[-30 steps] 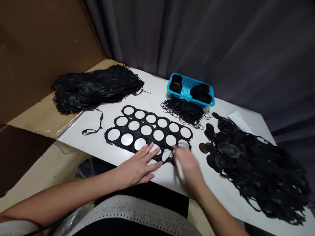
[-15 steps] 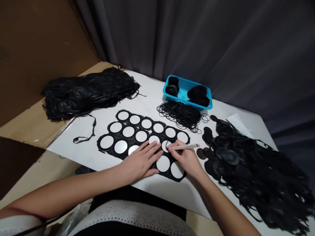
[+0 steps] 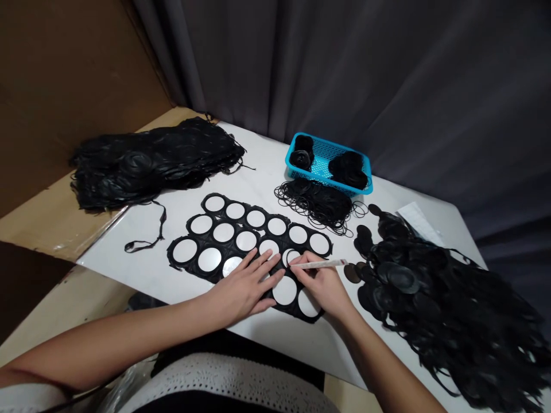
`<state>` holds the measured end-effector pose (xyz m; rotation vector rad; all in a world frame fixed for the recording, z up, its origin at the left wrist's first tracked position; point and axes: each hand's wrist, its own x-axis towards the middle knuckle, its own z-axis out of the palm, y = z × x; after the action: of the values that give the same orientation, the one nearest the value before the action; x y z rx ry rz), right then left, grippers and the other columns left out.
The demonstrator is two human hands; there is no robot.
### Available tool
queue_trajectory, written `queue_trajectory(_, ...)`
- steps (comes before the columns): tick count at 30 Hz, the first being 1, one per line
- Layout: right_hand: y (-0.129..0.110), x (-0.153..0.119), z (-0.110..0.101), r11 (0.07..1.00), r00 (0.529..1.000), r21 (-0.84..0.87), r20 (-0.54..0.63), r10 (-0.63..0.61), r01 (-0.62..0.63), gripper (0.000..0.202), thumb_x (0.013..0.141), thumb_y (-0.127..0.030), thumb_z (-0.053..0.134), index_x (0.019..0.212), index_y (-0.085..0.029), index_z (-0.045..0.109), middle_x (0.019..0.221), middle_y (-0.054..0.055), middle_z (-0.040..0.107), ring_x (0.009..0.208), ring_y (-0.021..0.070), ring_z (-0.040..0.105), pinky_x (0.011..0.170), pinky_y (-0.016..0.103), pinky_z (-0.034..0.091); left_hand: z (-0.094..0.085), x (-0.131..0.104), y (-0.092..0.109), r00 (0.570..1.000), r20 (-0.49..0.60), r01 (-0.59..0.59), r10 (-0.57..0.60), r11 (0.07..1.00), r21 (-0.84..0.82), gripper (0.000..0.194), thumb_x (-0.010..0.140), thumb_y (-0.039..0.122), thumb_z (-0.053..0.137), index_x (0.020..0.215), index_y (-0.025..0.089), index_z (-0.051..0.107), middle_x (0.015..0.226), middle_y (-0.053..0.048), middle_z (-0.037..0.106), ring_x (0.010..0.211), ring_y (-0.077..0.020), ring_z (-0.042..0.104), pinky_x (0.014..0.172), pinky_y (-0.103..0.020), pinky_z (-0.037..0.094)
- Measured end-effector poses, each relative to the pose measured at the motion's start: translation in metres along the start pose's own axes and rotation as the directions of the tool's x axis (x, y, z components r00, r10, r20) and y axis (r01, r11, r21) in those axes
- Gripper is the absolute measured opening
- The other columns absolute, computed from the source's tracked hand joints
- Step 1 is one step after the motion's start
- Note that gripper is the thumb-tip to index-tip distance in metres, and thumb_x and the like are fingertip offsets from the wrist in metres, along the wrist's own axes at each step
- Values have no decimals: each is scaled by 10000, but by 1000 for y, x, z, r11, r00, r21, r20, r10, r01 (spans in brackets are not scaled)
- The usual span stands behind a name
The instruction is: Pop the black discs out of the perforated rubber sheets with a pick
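Note:
A black rubbery sheet (image 3: 205,242) with rows of round holes lies flat on the white table, its surface showing white through the holes. My left hand (image 3: 243,291) rests on the sheet with fingers spread, pressing it down. In my right hand (image 3: 326,289) is a slim white stick-like tool (image 3: 321,264) with reddish marks near its far end, pinched between thumb and fingers. Its tip is at the edge of one hole, where a thin black ring (image 3: 287,256) shows, partly inside the hole. Whether the ring is loose from the sheet I cannot tell.
A blue basket (image 3: 328,144) with black round pieces stands at the back. Before it lies a heap of thin black rings (image 3: 321,203). Black sheets (image 3: 159,163) are stacked at left, near a loose strip (image 3: 162,221). A large black scrap pile (image 3: 447,304) covers the right side.
The tool in my right hand has tilted flatter, and its tip has moved slightly left and down along the hole's edge. My left hand stays on the sheet.

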<state>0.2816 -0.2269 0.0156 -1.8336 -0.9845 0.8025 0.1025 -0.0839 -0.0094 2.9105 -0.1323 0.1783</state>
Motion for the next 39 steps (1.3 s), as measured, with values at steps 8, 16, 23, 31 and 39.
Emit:
queue_trajectory(8, 3, -2, 2, 988, 995, -120, -2, -100, 99, 182, 955, -298, 540, 796, -230, 596, 887, 43, 683, 852, 219, 617, 780, 341, 479, 1, -1, 1, 1000, -7, 10, -10, 999, -41, 635, 926, 406, 676, 1460, 157, 438, 1570, -205, 361, 1480, -373, 290, 1191, -568, 240)
queue_trajectory(16, 30, -11, 16, 799, 909, -451, 70, -412, 397, 243, 954, -144, 440, 1009, -259, 647, 1077, 115, 682, 1014, 302, 598, 889, 452, 475, 1, -6, 1, 997, -68, 44, -47, 998, -40, 676, 849, 378, 730, 1446, 190, 474, 1570, -188, 369, 1457, -394, 329, 1168, -557, 291)
queue_trajectory(23, 38, 45, -66, 868, 846, -494, -441, -299, 49, 247, 965, -422, 478, 900, -238, 631, 914, 109, 703, 823, 288, 625, 776, 410, 467, -4, -10, 2, 994, -95, 47, -49, 999, -19, 640, 858, 394, 720, 1431, 220, 494, 1560, -158, 398, 1452, -384, 340, 1171, -527, 289)
queue_trajectory(31, 15, 53, -34, 993, 984, -111, -171, -58, 39, 294, 907, -491, 595, 771, -230, 597, 904, 68, 747, 773, 242, 644, 704, 333, 467, -16, 24, -17, 999, -37, 15, -16, 1000, -18, 702, 909, 518, 670, 1461, 142, 453, 1541, -180, 424, 1432, -340, 388, 1165, -464, 311)
queue_trajectory(39, 9, 53, -18, 1000, 999, -15, -52, -18, 17, 210, 905, -402, 599, 847, -208, 657, 924, 69, 744, 871, 256, 656, 786, 354, 467, 2, 31, -26, 996, -73, -41, 43, 998, 37, 671, 961, 547, 583, 1470, 133, 441, 1526, -181, 445, 1437, -341, 376, 1211, -544, 126)
